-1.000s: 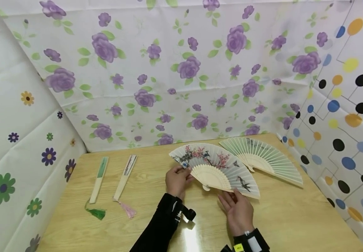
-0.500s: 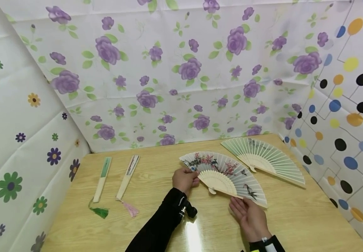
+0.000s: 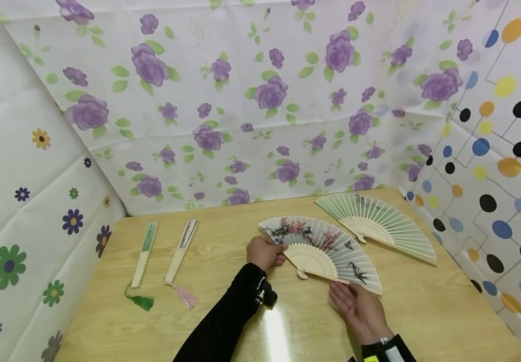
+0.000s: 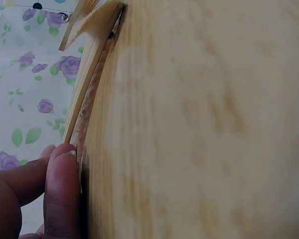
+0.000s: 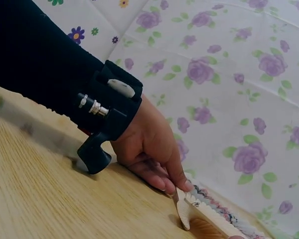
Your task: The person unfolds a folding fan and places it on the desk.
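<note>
A spread folding fan (image 3: 312, 257), white with pink blossoms, birds and pale ribs, lies over the right half of the table. My left hand (image 3: 264, 253) pinches its left end stick between thumb and fingers. In the left wrist view, thumb and finger (image 4: 61, 191) meet on the edge of the fan (image 4: 84, 89). At the lower right end stick, my right hand (image 3: 363, 310) holds the edge, palm turned up. The right wrist view shows mostly my left hand (image 5: 152, 137) and the pivot end of the fan (image 5: 185, 211); most of my right hand is out of that view.
A spread green fan (image 3: 382, 226) lies behind, at the table's back right. On the left lie two folded fans, one green (image 3: 144, 255) with a green tassel (image 3: 141, 301), one pale (image 3: 181, 251) with a pink tassel (image 3: 185, 296). Patterned cloth walls (image 3: 242, 161) enclose the wooden table (image 3: 224, 327).
Both hands and the blossom fan have shifted right and slightly down, toward me, over the first half second. Since then they have stayed nearly still, apart from a slight camera shift.
</note>
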`<state>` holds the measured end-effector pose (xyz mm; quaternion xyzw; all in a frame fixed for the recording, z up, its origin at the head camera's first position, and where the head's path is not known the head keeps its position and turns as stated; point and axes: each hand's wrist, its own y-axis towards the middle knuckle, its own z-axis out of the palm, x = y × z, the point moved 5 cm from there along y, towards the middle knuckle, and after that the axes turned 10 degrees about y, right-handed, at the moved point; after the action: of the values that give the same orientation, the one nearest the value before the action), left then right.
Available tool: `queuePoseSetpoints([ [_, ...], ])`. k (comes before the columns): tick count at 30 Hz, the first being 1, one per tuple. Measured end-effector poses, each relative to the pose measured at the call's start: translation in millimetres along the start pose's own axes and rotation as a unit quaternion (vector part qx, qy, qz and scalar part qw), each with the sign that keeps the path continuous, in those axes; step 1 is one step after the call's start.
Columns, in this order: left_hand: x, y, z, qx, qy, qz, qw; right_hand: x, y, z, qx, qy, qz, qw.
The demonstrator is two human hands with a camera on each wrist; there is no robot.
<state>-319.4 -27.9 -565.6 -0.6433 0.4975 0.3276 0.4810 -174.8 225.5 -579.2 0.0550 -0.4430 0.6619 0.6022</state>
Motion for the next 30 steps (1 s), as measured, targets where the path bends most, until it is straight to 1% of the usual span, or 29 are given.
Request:
queuePoseSetpoints([
  [3, 0.8, 0.9, -3.4, 0.008, 0.013, -0.001, 0.9999, -2.1, -2.3, 0.5, 0.0, -0.01, 0.005, 1.0],
  [6, 2.1, 0.3, -8.0, 0.004, 0.03, -0.002, 0.9995, -5.4, -4.4, 1.2, -0.004, -0.014, 0.011, 1.0],
  [8, 2.2, -0.8, -11.1, 0.0, 0.039, -0.003, 0.9992, -7.2, -5.6, 0.8, 0.001, -0.019, 0.012, 1.0],
  [12, 0.1, -3.9, -15.2, 0.001, 0.034, -0.002, 0.9994, -8.0, -6.4, 1.0, 0.005, -0.026, 0.008, 1.0],
  [15, -1.8, -7.5, -17.2, 0.002, 0.042, 0.008, 0.9991, -8.6, -6.3, 1.5, 0.004, -0.025, 0.011, 1.0],
  [17, -3.0, -9.2, -17.6, 0.0, 0.052, 0.01, 0.9986, -8.5, -6.3, 0.8, 0.009, -0.024, 0.014, 1.0],
  [22, -4.0, -10.4, -17.9, 0.002, 0.067, 0.002, 0.9978, -8.8, -5.7, -1.8, 0.02, -0.029, 0.017, 0.999],
  [26, -5.6, -8.8, -17.1, 0.007, 0.064, 0.003, 0.9979, -7.0, -5.2, -3.0, 0.026, -0.035, 0.014, 0.999],
  [30, -4.2, -6.2, -15.7, 0.009, 0.06, 0.006, 0.9982, -4.1, -8.2, -7.9, 0.015, -0.036, 0.023, 0.999],
])
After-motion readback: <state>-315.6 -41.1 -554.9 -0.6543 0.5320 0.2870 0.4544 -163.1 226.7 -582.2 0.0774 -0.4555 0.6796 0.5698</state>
